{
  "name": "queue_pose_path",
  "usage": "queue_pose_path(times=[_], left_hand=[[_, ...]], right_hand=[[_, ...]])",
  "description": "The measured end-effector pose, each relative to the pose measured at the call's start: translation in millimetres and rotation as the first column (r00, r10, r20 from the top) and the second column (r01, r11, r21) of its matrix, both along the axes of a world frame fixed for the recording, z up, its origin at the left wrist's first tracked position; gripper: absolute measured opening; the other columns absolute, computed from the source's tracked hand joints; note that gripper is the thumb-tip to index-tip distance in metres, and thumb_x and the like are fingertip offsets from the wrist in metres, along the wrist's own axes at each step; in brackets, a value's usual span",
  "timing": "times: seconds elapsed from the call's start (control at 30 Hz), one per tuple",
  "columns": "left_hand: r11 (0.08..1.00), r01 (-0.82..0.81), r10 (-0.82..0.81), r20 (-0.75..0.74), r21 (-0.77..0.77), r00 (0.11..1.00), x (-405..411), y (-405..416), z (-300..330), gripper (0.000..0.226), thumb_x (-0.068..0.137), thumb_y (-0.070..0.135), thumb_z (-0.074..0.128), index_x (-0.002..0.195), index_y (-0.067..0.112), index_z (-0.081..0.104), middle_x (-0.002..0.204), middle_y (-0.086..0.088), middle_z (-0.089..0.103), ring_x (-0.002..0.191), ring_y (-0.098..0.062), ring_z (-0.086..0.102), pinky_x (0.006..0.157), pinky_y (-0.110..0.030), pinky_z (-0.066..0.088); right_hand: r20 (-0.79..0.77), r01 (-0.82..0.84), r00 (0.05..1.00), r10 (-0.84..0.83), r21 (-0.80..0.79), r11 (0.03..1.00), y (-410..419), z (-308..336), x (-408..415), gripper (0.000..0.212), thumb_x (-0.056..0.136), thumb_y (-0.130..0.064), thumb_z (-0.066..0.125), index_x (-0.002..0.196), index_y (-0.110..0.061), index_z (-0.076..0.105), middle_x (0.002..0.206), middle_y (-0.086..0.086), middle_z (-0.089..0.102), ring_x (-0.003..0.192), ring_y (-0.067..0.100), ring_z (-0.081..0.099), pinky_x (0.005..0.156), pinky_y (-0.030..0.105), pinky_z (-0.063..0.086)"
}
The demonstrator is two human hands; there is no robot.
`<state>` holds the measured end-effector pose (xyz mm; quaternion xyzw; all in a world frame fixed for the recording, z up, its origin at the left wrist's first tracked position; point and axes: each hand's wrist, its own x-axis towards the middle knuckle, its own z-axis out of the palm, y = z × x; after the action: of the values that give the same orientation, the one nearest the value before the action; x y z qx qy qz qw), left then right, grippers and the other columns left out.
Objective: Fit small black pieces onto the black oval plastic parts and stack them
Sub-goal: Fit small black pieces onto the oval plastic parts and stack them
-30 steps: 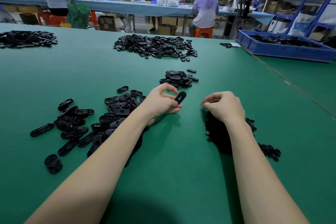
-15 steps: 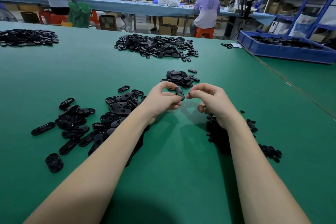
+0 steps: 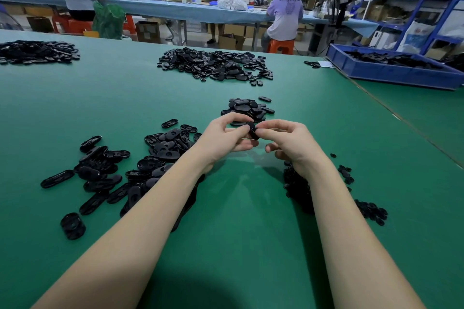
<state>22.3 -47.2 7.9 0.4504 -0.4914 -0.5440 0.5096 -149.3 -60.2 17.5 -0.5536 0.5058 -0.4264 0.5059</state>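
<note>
My left hand (image 3: pixel 223 139) pinches a black oval part (image 3: pixel 252 130) above the green table. My right hand (image 3: pixel 288 142) meets it, thumb and forefinger pressed against the same oval part; any small piece between them is hidden by the fingers. A loose heap of oval parts (image 3: pixel 125 170) lies left of my left forearm. Under my right wrist lies a heap of small black pieces (image 3: pixel 297 188). A small stack of oval parts (image 3: pixel 247 108) sits just beyond my hands.
A large pile of black parts (image 3: pixel 216 64) lies further back, another pile (image 3: pixel 37 51) at far left. A blue tray (image 3: pixel 391 74) of parts stands at the right rear. Several people work at a blue-covered bench (image 3: pixel 175 11) behind. A table seam (image 3: pixel 401 120) runs along the right.
My right hand rose from the heap of small pieces and moved left to meet the oval part held in my left hand. The left hand stayed nearly in place.
</note>
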Motion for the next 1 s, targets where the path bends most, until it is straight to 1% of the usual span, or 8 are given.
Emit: queue_pose_path(times=[0.17, 0.27, 0.33, 0.53, 0.67, 0.87, 0.93, 1.0], left_hand=[[1.0, -0.002, 0.002, -0.017, 0.0, 1.0, 0.3, -0.4, 0.4, 0.015, 0.099, 0.006, 0.059, 0.109, 0.013, 0.068, 0.092, -0.016, 0.077, 0.088, -0.028, 0.077, 0.08, -0.026, 0.061], [1.0, -0.007, 0.007, -0.023, 0.0, 1.0, -0.1, 0.0, 1.1, 0.017, 0.099, 0.004, 0.059, 0.106, 0.015, 0.07, 0.092, -0.016, 0.077, 0.087, -0.027, 0.077, 0.077, -0.024, 0.06], [1.0, -0.006, 0.006, -0.02, -0.008, 1.0, -0.2, 0.7, 2.3, 0.016, 0.099, 0.004, 0.06, 0.104, 0.016, 0.071, 0.091, -0.016, 0.078, 0.086, -0.026, 0.077, 0.076, -0.022, 0.06], [1.0, 0.005, -0.006, -0.008, -0.017, 1.0, 1.0, 1.6, 4.1, 0.014, 0.098, 0.006, 0.063, 0.105, 0.015, 0.072, 0.092, -0.015, 0.078, 0.089, -0.026, 0.077, 0.079, -0.023, 0.06], [1.0, 0.012, -0.012, 0.018, -0.022, 1.0, 1.3, 2.2, 4.0, 0.014, 0.097, 0.008, 0.064, 0.105, 0.016, 0.072, 0.093, -0.015, 0.078, 0.09, -0.026, 0.076, 0.082, -0.025, 0.06], [1.0, 0.023, -0.022, 0.06, -0.016, 0.998, 1.1, 3.2, 6.8, 0.012, 0.098, 0.007, 0.063, 0.108, 0.011, 0.068, 0.091, -0.018, 0.077, 0.085, -0.023, 0.077, 0.079, -0.025, 0.061], [1.0, 0.024, -0.024, 0.044, 0.004, 0.999, 1.2, 3.0, 8.1, 0.011, 0.098, 0.006, 0.062, 0.109, 0.008, 0.066, 0.093, -0.02, 0.076, 0.087, -0.026, 0.077, 0.078, -0.027, 0.061], [0.999, 0.034, -0.034, 0.003, 0.037, 0.999, 2.4, 2.7, 9.2, 0.01, 0.1, 0.006, 0.06, 0.109, 0.008, 0.063, 0.097, -0.021, 0.076, 0.089, -0.028, 0.076, 0.076, -0.027, 0.061]], right_hand=[[-0.08, 0.054, 0.995, -0.054, -0.003, 0.999, -0.6, 0.1, 0.2, 0.005, 0.083, -0.018, 0.082, 0.087, -0.018, 0.079, 0.074, -0.005, 0.076, 0.046, 0.007, 0.054, 0.041, 0.014, 0.034], [-0.132, 0.108, 0.985, -0.108, -0.013, 0.994, -0.6, 0.2, 1.3, 0.006, 0.08, -0.021, 0.084, 0.082, -0.02, 0.079, 0.059, -0.009, 0.067, 0.043, 0.003, 0.049, 0.038, 0.014, 0.031], [-0.136, 0.129, 0.982, -0.129, -0.012, 0.992, -0.8, 0.1, 2.9, 0.007, 0.079, -0.022, 0.085, 0.08, -0.021, 0.079, 0.052, -0.011, 0.062, 0.04, 0.001, 0.045, 0.037, 0.013, 0.029], [-0.104, 0.142, 0.985, -0.14, 0.018, 0.99, -0.8, 0.5, 5.0, 0.007, 0.08, -0.022, 0.085, 0.079, -0.021, 0.078, 0.045, -0.012, 0.055, 0.035, 0.001, 0.04, 0.036, 0.011, 0.026], [-0.11, 0.14, 0.984, -0.138, 0.013, 0.99, -0.1, 1.5, 5.6, 0.008, 0.08, -0.022, 0.086, 0.078, -0.021, 0.078, 0.048, -0.01, 0.056, 0.038, 0.002, 0.041, 0.037, 0.013, 0.026], [-0.168, 0.134, 0.977, -0.132, 0.002, 0.991, 1.3, 4.1, 3.9, 0.011, 0.077, -0.025, 0.087, 0.075, -0.024, 0.076, 0.059, -0.002, 0.057, 0.05, 0.01, 0.041, 0.037, 0.015, 0.026], [-0.164, 0.119, 0.979, -0.118, -0.005, 0.993, 1.4, 4.6, 3.6, 0.012, 0.077, -0.028, 0.087, 0.074, -0.025, 0.076, 0.062, -0.004, 0.059, 0.054, 0.012, 0.041, 0.038, 0.015, 0.027], [-0.154, 0.114, 0.981, -0.115, -0.013, 0.993, 1.3, 3.8, 3.2, 0.015, 0.077, -0.034, 0.088, 0.076, -0.025, 0.076, 0.07, -0.004, 0.061, 0.06, 0.013, 0.042, 0.039, 0.015, 0.029]])
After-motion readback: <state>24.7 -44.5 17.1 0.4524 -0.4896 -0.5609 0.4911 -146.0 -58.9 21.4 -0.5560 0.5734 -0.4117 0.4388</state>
